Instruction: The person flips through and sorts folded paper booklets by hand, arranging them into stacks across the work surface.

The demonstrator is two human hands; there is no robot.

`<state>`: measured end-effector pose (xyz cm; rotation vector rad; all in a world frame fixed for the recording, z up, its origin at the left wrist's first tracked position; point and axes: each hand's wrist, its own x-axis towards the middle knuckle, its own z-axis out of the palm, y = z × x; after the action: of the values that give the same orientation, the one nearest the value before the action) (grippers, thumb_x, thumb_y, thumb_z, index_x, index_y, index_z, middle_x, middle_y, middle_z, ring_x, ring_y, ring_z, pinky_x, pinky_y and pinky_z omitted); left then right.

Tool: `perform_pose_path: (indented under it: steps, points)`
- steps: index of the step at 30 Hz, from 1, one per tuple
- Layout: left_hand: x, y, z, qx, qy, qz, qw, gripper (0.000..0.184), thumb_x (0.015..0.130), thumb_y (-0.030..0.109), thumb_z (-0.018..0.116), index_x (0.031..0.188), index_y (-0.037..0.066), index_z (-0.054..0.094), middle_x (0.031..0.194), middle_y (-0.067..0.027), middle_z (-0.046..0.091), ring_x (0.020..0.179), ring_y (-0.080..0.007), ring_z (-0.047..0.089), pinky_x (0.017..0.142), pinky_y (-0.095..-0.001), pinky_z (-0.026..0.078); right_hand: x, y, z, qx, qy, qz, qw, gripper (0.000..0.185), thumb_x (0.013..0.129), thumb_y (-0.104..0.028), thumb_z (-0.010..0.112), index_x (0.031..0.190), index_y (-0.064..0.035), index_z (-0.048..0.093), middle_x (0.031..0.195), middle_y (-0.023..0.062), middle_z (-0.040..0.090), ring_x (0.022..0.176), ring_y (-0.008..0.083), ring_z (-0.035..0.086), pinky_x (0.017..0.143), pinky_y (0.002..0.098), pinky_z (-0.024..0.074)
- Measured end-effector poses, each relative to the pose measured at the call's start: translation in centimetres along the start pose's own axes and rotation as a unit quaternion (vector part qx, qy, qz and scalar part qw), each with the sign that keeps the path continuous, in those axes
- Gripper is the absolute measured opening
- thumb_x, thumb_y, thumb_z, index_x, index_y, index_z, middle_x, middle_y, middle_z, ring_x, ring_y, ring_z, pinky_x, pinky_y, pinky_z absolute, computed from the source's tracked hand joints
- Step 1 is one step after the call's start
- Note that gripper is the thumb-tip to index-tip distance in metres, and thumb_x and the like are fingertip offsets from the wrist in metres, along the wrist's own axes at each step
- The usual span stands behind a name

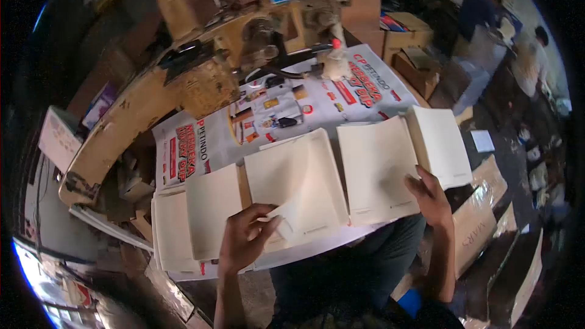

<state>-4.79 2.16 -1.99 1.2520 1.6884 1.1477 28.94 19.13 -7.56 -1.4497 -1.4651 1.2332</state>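
Several stacks of cream paper sheets stand side by side in a row. My left hand [247,237] pinches the lower left corner of the top sheet [298,198] on the middle stack, and that sheet curls up from the ones under it. Over the right edge of the neighbouring paper stack [375,167] is my right hand [431,198], its thumb and forefinger apart; whether it touches the paper I cannot tell. Another stack [440,146] lies at the far right. Two more stacks, one inner [213,210] and one outer [175,231], lie on the left.
A printed banner [213,128] covers the table under the stacks. Behind it stands a worn machine [262,42] with a red knob. Cardboard boxes [408,36] are at the back right, flattened cardboard [478,231] on the right. Two other people [487,42] are further off.
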Motion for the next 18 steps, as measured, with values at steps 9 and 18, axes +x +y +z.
perform_pose_path:
  steps: [9, 18]
  points:
    - [-6.0, -3.0, -9.4, -0.03, -0.008, 0.01, 0.999, 0.055, 0.063, 0.032, 0.088, 0.103, 0.003, 0.064, 0.118, -0.011, 0.06, 0.115, -0.0251, 0.055, 0.102, -0.0419, 0.042, -3.4, -3.1, 9.0, 0.066, -0.054, -0.174, 0.981, 0.044, 0.097, -0.012, 0.054, 0.138, -0.0009, 0.043, 0.123, 0.0151, 0.057, 0.112, 0.023, 0.056, 0.098, 0.0331, 0.0424]
    - [-5.9, -7.7, -12.0, 0.209, -0.047, -0.009, 0.977, 0.046, 0.07, 0.024, 0.083, 0.11, 0.01, 0.065, 0.131, -0.0076, 0.054, 0.124, -0.0237, 0.049, 0.106, -0.0392, 0.04, -7.1, -5.5, 15.8, 0.203, -0.112, 0.147, 0.962, 0.07, 0.092, -0.048, 0.057, 0.139, 0.0017, 0.041, 0.135, 0.0195, 0.048, 0.127, 0.0265, 0.045, 0.107, 0.0358, 0.0346]
